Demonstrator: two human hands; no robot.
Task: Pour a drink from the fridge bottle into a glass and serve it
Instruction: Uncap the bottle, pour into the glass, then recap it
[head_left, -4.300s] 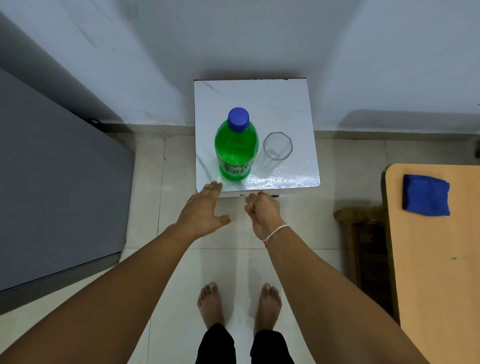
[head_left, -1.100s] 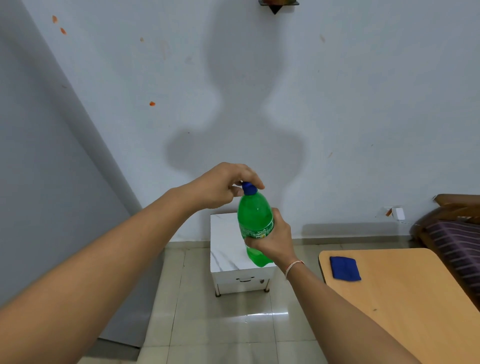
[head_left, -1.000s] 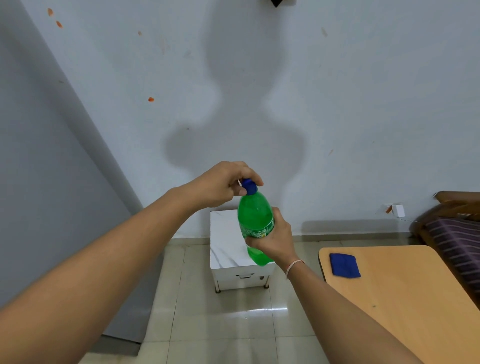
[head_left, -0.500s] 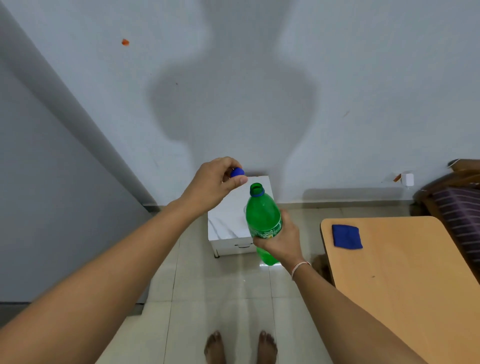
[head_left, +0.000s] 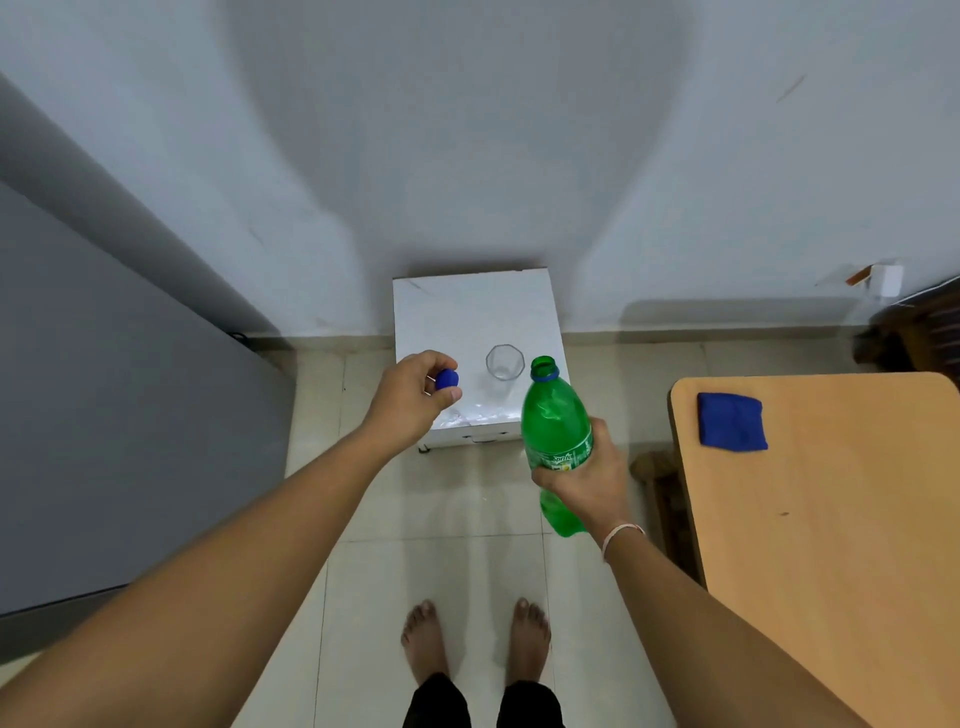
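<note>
My right hand (head_left: 586, 478) grips the lower body of a green plastic bottle (head_left: 556, 421), held upright in the air with its mouth uncapped. The blue cap (head_left: 447, 379) sits pinched between the fingers of my left hand (head_left: 410, 400), which hovers over the front left corner of a small white marble-topped table (head_left: 467, 312). A clear empty glass (head_left: 505, 362) stands on that table, between the cap and the bottle's mouth.
A grey fridge (head_left: 104, 415) fills the left side. At the right stands a wooden table (head_left: 831, 545) with a folded blue cloth (head_left: 731, 421) on it. Dark furniture (head_left: 914, 332) sits at the far right by the wall. My bare feet are on the tiled floor (head_left: 441, 509).
The cap came off the bottle and went left in my left hand. My view tilted down, both hands lowered toward the white table, and the glass came into sight.
</note>
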